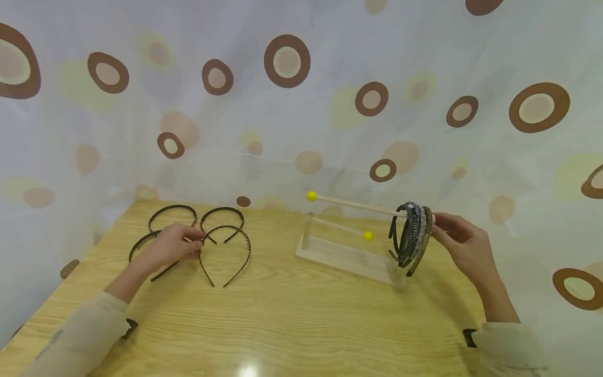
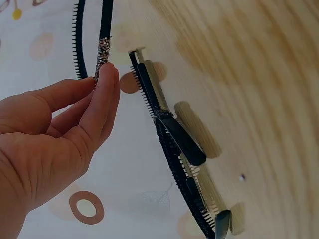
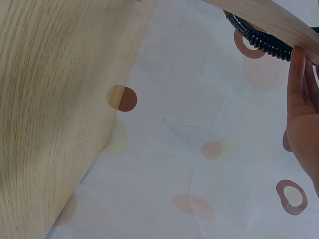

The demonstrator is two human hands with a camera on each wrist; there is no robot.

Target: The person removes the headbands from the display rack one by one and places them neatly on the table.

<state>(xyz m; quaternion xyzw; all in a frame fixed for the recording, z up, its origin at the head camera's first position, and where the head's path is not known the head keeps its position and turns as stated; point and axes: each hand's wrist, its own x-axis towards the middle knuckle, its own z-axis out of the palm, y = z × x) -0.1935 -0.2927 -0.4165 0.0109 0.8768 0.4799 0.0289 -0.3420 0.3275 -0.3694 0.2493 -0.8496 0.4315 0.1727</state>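
My left hand pinches a black toothed headband between thumb and fingers, ends pointing down. In the left wrist view, a sparkly section of this headband shows at the fingertips of the left hand. At the right, my right hand grips the upright end of a wooden headband stand. Several dark and glittery headbands hang on its upper rod, close to that hand. In the right wrist view, the fingers of the right hand lie against the pale wood.
Other black headbands lie around the left hand on the wooden table. Yellow balls cap the stand's rods, which point left. A spotted sheet hangs behind the table.
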